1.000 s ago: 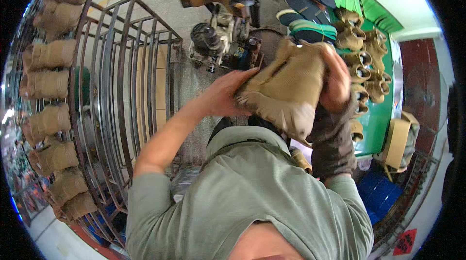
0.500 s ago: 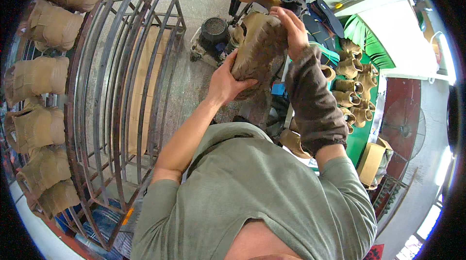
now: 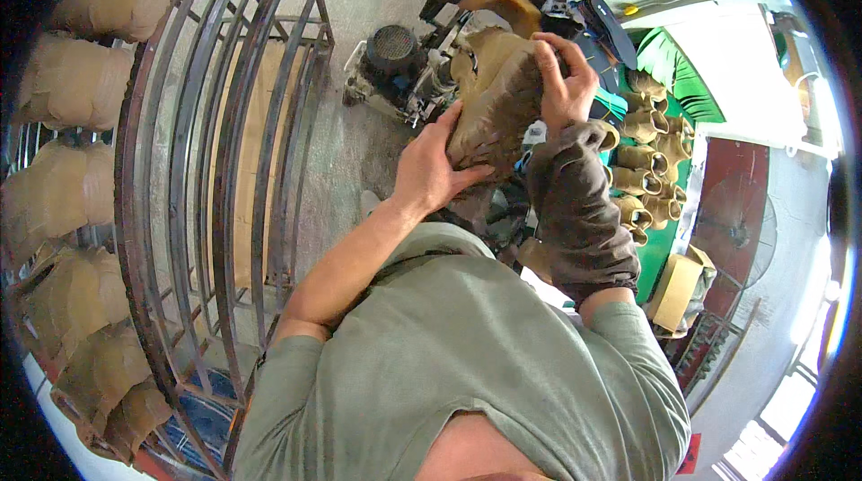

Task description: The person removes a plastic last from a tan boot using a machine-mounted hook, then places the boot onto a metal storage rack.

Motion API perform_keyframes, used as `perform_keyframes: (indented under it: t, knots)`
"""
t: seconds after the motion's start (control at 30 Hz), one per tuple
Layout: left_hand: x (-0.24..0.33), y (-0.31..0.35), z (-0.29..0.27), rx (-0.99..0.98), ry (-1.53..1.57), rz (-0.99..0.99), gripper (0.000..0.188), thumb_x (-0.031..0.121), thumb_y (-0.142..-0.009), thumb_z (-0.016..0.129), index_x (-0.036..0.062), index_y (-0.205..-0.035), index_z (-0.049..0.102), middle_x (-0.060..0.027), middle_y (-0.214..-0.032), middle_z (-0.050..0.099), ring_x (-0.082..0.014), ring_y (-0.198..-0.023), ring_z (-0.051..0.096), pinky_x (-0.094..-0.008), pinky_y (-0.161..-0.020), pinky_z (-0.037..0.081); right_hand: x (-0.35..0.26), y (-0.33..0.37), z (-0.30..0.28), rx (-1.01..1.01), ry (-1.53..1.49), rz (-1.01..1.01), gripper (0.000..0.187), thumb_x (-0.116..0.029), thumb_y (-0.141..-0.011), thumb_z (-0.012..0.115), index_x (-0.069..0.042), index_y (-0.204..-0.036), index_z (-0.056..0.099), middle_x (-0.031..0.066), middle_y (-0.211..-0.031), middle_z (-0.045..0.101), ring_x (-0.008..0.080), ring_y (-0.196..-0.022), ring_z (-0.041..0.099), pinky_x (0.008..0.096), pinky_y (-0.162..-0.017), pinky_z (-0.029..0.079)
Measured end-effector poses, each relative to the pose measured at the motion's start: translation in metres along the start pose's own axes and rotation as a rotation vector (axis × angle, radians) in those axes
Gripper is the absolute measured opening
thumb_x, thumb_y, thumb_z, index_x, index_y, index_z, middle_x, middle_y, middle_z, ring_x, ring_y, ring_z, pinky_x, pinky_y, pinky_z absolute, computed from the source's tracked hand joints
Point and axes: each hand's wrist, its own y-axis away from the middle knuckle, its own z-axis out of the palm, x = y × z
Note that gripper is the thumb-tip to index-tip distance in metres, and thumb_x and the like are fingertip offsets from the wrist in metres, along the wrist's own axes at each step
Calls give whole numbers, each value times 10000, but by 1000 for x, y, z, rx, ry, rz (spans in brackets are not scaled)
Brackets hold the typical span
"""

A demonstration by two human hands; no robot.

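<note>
Between my two hands is a tan boot (image 3: 498, 99), tilted, its brown wrinkled side turned toward me. My left hand (image 3: 429, 167) grips its near end, with the thumb across the side facing me and the fingers behind the left edge. At the far right edge, my right hand (image 3: 567, 81) has bent fingers and its fingertips pressed on the boot. A dark sleeve cover (image 3: 584, 220) wraps my right forearm, while the left one is bare. Just beyond the boot is a machine with a curved yellow part (image 3: 494, 0).
A dark metal rack (image 3: 193, 158) stands at the left, beside a row of tan boots (image 3: 76, 81). On the floor ahead sits a motor (image 3: 392, 50). To the right, several tan shoe uppers (image 3: 642, 158) stand on a green table (image 3: 673, 211) near a cardboard box (image 3: 681, 292).
The boot and both hands have shifted slightly right in the picture. My right fingers are more bent on the boot's edge. The surroundings have shifted a little too.
</note>
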Motion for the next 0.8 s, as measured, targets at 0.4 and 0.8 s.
perform_keyframes:
  t: [0.4,0.8]
  knots:
    - [17,-38,-28,-61,66,-261,949,443,-719,842,-10,-1429,405,-259,-1277,600,-384,-1175,595,-413,-974,488,1,-73,51,-110,385,-328,364,-439,-843,707,-94,-949,754,134,-931,686,312,-890,658,383,-815,534]
    - [-26,-42,-16,-86,266,-210,1048,509,-706,845,-36,-1459,359,-253,-1389,525,-344,-1286,523,-384,-1072,417,9,-54,58,-185,506,-405,278,-296,-897,648,-95,-1073,725,96,-1240,646,317,-1137,591,410,-1012,445]
